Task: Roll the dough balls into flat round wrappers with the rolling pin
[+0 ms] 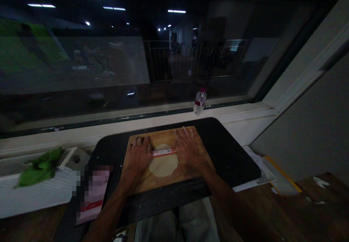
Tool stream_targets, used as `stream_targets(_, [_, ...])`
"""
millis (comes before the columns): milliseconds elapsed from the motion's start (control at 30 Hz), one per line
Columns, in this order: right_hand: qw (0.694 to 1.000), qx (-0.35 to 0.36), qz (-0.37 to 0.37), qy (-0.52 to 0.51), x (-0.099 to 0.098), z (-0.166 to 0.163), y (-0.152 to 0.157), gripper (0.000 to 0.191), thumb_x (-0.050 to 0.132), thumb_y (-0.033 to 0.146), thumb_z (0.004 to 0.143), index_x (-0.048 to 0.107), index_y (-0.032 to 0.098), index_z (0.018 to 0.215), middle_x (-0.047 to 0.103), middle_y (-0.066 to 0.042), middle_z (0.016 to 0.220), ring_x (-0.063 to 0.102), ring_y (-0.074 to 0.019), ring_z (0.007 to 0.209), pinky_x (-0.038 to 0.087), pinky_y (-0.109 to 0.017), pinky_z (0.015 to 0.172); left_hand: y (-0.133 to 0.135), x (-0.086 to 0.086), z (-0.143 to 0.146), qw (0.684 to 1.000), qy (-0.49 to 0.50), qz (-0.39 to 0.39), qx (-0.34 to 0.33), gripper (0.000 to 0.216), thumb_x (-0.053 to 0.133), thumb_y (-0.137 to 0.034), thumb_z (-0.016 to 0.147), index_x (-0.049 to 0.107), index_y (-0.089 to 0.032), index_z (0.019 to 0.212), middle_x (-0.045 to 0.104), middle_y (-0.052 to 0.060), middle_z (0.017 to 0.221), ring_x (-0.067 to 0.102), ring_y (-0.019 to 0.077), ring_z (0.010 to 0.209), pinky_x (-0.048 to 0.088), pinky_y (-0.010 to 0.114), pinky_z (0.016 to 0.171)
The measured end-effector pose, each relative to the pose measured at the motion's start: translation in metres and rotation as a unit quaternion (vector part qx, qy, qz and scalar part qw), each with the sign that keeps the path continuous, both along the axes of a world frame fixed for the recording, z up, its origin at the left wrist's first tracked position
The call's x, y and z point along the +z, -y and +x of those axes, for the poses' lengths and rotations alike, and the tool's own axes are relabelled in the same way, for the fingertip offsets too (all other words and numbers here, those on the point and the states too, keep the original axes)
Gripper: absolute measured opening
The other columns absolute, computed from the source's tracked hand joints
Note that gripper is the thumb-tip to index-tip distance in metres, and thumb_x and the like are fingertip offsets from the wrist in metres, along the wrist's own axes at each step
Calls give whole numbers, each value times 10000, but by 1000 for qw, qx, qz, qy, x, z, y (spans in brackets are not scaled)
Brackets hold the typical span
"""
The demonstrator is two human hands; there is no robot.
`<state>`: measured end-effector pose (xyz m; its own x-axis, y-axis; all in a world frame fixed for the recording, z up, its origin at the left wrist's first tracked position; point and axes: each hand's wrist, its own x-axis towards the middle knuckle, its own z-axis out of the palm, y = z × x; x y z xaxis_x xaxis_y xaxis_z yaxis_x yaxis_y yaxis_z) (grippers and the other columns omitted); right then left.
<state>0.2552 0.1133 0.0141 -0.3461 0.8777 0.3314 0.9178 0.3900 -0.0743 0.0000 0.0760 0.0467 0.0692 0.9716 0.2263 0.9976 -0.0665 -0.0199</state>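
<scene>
A round flat disc of pale dough [163,163] lies on a wooden board [160,182]. Across its far part rests a thin rolling pin [163,152] with a red and white wrapping. My left hand [139,154] lies flat on the pin's left end, fingers stretched forward. My right hand [187,148] lies flat on the right end, fingers spread. Both palms press down on the pin. The board sits on a black table [231,154].
A small plastic water bottle [200,103] stands on the white windowsill behind the table. A pink and white packet [94,194] lies at the table's left edge. A green cloth [40,167] rests on the radiator at left. White papers lie at right on the floor.
</scene>
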Motion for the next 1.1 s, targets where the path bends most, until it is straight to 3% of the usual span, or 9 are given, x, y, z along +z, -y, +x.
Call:
stream_targets(200, [999, -43, -27, -17, 7, -8, 28, 555, 472, 300, 1120, 538, 113, 1637, 482, -181, 1724, 334, -341, 1664, 188, -583, 1369, 25, -8, 1, 1000, 4, 8, -20, 517, 383, -297, 1096, 657, -115, 1495, 636, 198, 1595, 513, 382, 1547, 441, 553, 1233])
stream_targets(400, [999, -38, -7, -37, 2, -8, 57, 564, 427, 303, 1136, 536, 39, 1622, 552, -208, 1664, 431, -321, 1613, 256, -499, 1359, 57, -18, -2, 997, 21, 54, -47, 571, 313, -341, 1128, 601, -109, 1564, 627, 182, 1616, 540, 369, 1540, 430, 557, 1245])
stream_targets(500, [998, -29, 15, -52, -5, -5, 73, 524, 421, 283, 1141, 585, 69, 1590, 579, -185, 1648, 438, -301, 1610, 275, -479, 1355, 76, -22, -2, 995, 40, 62, -63, 594, 346, -440, 1136, 570, -143, 1599, 625, 171, 1622, 577, 349, 1508, 429, 540, 1252])
stream_targets(667, [995, -9, 61, -79, -17, 0, 96, 534, 438, 272, 1143, 539, 95, 1636, 579, -171, 1651, 447, -297, 1607, 275, -514, 1363, 100, -24, 1, 997, 44, 39, -52, 807, 524, -667, 1043, 476, -164, 1673, 509, 184, 1717, 475, 392, 1591, 323, 599, 1332])
stream_targets(800, [993, -2, 78, -87, -21, 2, 101, 533, 441, 272, 1142, 541, 97, 1636, 570, -171, 1656, 452, -305, 1605, 276, -542, 1367, 101, -20, 5, 998, 35, 16, -43, 785, 587, -659, 1014, 494, -231, 1665, 515, 169, 1716, 448, 401, 1610, 258, 653, 1352])
stream_targets(1100, [994, 9, 75, -77, -27, 1, 79, 498, 409, 273, 1148, 628, 61, 1542, 627, -183, 1600, 506, -316, 1563, 275, -572, 1365, 80, -9, 16, 999, 19, -7, -50, 909, 634, -781, 940, 551, -182, 1618, 565, 235, 1659, 449, 439, 1602, 203, 688, 1350])
